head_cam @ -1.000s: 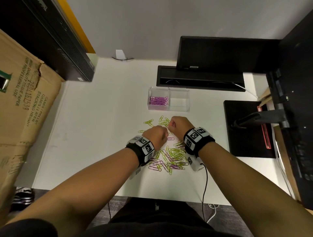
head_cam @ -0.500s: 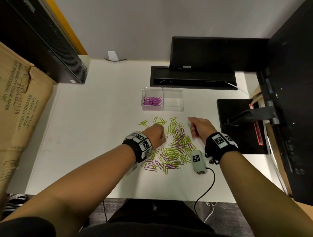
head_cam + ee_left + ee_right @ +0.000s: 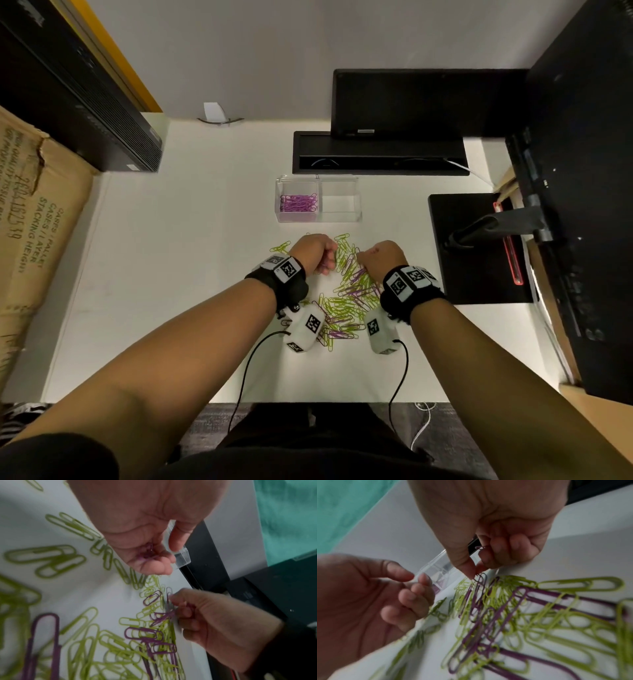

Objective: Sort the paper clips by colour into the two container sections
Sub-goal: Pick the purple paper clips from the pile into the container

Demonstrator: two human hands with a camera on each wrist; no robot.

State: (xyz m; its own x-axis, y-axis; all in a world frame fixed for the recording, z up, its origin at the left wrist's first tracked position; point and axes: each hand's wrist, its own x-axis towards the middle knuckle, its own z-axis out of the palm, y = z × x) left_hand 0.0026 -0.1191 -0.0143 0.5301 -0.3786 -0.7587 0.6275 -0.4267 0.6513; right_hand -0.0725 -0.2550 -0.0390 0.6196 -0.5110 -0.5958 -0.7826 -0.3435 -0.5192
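Observation:
Green and purple paper clips lie in a loose pile (image 3: 346, 298) on the white desk. Beyond the pile stands a clear two-section container (image 3: 358, 205); its left section holds purple clips (image 3: 298, 202) and its right section (image 3: 339, 207) shows none. My left hand (image 3: 322, 257) hovers at the pile's far left with its fingers curled, and purple clips (image 3: 147, 551) sit in its palm. My right hand (image 3: 368, 260) is over the pile's far right. Its thumb and forefinger pinch a purple clip (image 3: 480, 579) at the pile's edge, and another purple clip (image 3: 480, 547) shows inside its curled fingers.
A black monitor base (image 3: 479, 250) lies right of the pile. A black cable tray (image 3: 376, 154) runs behind the container. A cardboard box (image 3: 34, 240) stands at the left. Two white tagged pucks (image 3: 306, 325) (image 3: 380, 330) with cables hang below my wrists near the desk's front edge.
My right hand, which had swung out to the right, has come back left onto the pile and pinched a purple clip. My left hand has shifted slightly forward.

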